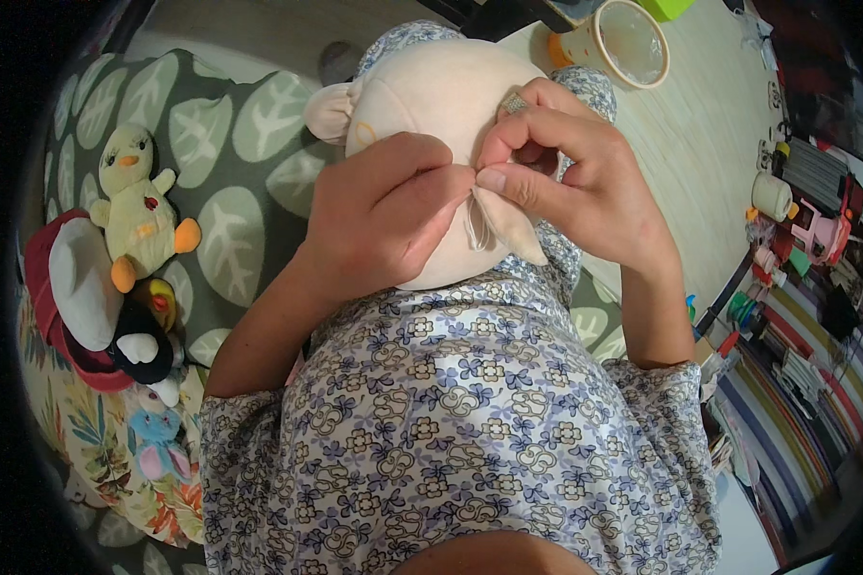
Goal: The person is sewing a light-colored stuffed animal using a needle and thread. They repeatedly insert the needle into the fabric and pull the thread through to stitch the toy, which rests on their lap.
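A large cream plush toy lies on my lap. It has a gathered round part at its left and a flat, pointed fabric flap at its right. My left hand rests over the plush, thumb and index finger pinched near the top of the flap. My right hand, with a ring on one finger, pinches the flap's top edge beside the left fingertips. Loops of white thread hang just below the fingertips. Whether a needle is between the fingers cannot be seen.
On the leaf-patterned cover at left lie a yellow plush duck, a black-and-white plush and a blue plush. A plastic bin stands at the top right. Shelves with a striped cloth and small items line the right side.
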{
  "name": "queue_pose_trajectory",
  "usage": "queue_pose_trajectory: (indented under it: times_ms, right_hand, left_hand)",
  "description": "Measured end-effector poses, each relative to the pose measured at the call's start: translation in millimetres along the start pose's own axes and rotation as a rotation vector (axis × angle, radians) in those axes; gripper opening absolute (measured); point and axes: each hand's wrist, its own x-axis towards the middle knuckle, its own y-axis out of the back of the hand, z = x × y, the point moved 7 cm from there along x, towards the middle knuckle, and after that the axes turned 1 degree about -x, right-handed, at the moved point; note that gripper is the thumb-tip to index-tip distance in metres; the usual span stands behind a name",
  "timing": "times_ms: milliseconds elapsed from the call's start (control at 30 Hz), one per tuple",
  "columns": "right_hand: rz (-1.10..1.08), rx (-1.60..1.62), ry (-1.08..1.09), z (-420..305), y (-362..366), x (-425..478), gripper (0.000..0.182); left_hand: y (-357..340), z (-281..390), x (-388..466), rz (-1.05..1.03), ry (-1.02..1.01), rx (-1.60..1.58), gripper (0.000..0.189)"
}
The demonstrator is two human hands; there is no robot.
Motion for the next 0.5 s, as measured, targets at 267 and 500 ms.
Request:
queue_pose_trajectory:
  times_ms: [267, 500]
  right_hand:
    - [0.273, -0.077, 0.146, -5, 11, 2, 0.01]
    - [0.258, 0.518, -0.231, 17, 9, 1, 0.013]
  left_hand:
    - [-1, -2, 5, -0.046, 0.061, -0.043, 0.023]
    - [-1, -4, 3, -0.015, 0.055, -0.016, 0.029]
